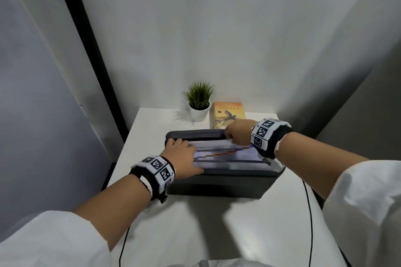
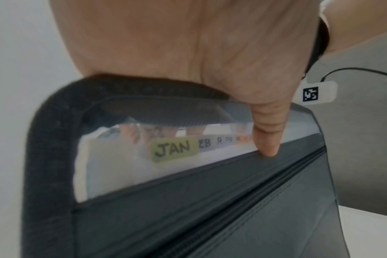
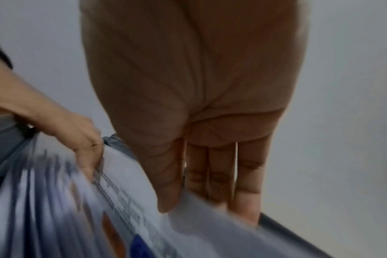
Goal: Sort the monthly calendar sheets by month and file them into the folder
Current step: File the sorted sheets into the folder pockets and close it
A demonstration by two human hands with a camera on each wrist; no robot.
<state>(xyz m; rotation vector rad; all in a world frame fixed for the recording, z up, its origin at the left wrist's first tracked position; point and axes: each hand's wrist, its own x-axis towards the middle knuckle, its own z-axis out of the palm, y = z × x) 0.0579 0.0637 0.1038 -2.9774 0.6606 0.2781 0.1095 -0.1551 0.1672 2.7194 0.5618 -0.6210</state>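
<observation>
A dark grey expanding folder (image 1: 217, 184) stands open on the white table (image 1: 149, 132). Its translucent dividers (image 1: 227, 156) fan out, with tabs starting at JAN (image 2: 174, 151). My left hand (image 1: 180, 154) grips the folder's left end: the thumb (image 2: 267, 132) presses on the front wall (image 2: 188, 218) and the fingers reach in behind the front divider. My right hand (image 1: 236, 134) is at the back right, where thumb and fingers (image 3: 245, 200) pinch a white printed calendar sheet (image 3: 132, 183) down in a rear pocket. Its month is too blurred to read.
A small potted plant (image 1: 199, 102) and an orange book (image 1: 227, 115) sit at the table's back edge, just behind the folder. A black cable (image 1: 310, 212) hangs off the right side. Walls close in on the left and behind.
</observation>
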